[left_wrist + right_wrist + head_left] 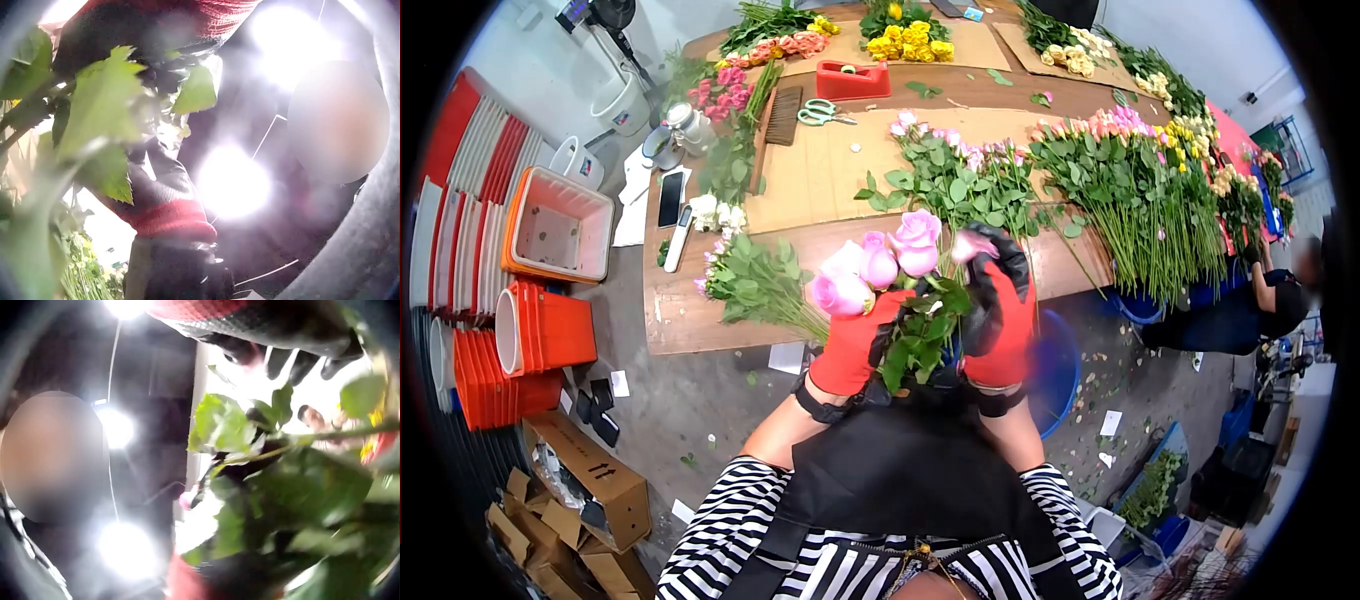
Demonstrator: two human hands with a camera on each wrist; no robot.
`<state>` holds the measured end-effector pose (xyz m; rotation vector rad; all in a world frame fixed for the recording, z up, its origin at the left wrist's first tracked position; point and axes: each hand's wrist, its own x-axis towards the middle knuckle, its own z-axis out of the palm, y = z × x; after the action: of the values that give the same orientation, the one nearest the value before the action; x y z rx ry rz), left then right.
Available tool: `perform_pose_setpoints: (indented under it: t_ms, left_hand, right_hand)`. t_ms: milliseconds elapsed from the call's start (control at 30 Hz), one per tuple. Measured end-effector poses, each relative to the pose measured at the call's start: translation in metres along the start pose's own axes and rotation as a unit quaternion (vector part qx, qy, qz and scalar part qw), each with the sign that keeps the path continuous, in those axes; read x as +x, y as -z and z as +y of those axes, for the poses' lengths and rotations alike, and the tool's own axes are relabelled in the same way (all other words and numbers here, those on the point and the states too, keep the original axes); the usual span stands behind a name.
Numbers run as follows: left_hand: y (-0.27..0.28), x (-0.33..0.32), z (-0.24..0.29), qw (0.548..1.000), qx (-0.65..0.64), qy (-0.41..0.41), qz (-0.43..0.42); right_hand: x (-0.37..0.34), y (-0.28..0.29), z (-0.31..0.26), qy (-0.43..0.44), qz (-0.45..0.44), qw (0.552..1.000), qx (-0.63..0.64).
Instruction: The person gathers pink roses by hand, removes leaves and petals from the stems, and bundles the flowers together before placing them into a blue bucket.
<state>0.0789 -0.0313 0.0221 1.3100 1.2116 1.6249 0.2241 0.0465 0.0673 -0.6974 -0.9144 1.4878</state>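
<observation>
In the head view the left hand (pixel 852 345), in a red and black glove, grips a small bunch of pink roses (pixel 878 262) by the stems, just under the blooms. The gloved right hand (pixel 998 318) is beside it, its black fingers curled around a single pink rose (pixel 972 246). Green leaves (pixel 922 340) hang between the two hands. In the left wrist view a serrated leaf (pixel 103 106) covers part of the gloves. Leaves and a stem (pixel 325 434) cross the right wrist view below the dark glove fingers.
On the wooden table (pixel 690 325) lie leafy stems (pixel 765 280) at left and pink roses (pixel 960 175) on cardboard (pixel 820 185). Beyond are scissors (pixel 825 113) and a red tape dispenser (pixel 852 80). A blue bucket (pixel 1060 372) stands at right; another person (pixel 1280 300) is far right.
</observation>
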Motion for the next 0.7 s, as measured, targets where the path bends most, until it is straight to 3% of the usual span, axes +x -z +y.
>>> perform_pose_setpoints:
  t_ms: [67, 100, 167, 267, 333, 467, 533, 600, 633, 700]
  left_hand:
    - [0.003, 0.006, 0.009, 0.973, 0.192, -0.127, -0.020]
    - [-0.001, 0.003, 0.007, 0.995, 0.090, -0.052, 0.004]
    - [-0.012, -0.004, 0.003, 0.987, -0.115, 0.099, 0.050]
    - [-0.027, 0.007, 0.030, 0.982, -0.078, 0.122, 0.121]
    - [-0.023, 0.002, 0.020, 0.979, -0.103, 0.156, 0.081]
    - [-0.016, 0.001, 0.016, 0.975, -0.178, 0.127, 0.046]
    - [-0.015, 0.005, 0.022, 0.979, -0.160, 0.113, 0.063]
    - [-0.009, 0.009, 0.022, 0.983, -0.141, 0.100, 0.055]
    - [-0.006, 0.011, 0.021, 0.985, -0.132, 0.094, 0.052]
    - [0.000, 0.012, 0.017, 0.989, -0.120, 0.089, 0.022]
  right_hand:
    - [0.000, -0.013, -0.020, 0.056, 0.066, 0.992, -0.088]
    - [-0.001, -0.016, -0.027, 0.103, 0.023, 0.980, -0.167]
    - [-0.003, -0.021, -0.037, 0.192, -0.063, 0.926, -0.319]
    - [-0.007, -0.032, -0.036, 0.240, -0.019, 0.873, -0.424]
    - [-0.007, -0.027, -0.028, 0.294, -0.012, 0.843, -0.450]
    - [-0.008, -0.021, -0.023, 0.302, -0.095, 0.872, -0.374]
    - [-0.010, -0.018, -0.017, 0.216, -0.094, 0.945, -0.229]
    - [-0.017, -0.016, -0.018, 0.107, -0.062, 0.989, -0.086]
    - [-0.005, -0.003, -0.020, 0.202, -0.152, 0.956, -0.146]
    - [0.001, 0.001, -0.027, 0.209, -0.137, 0.955, -0.158]
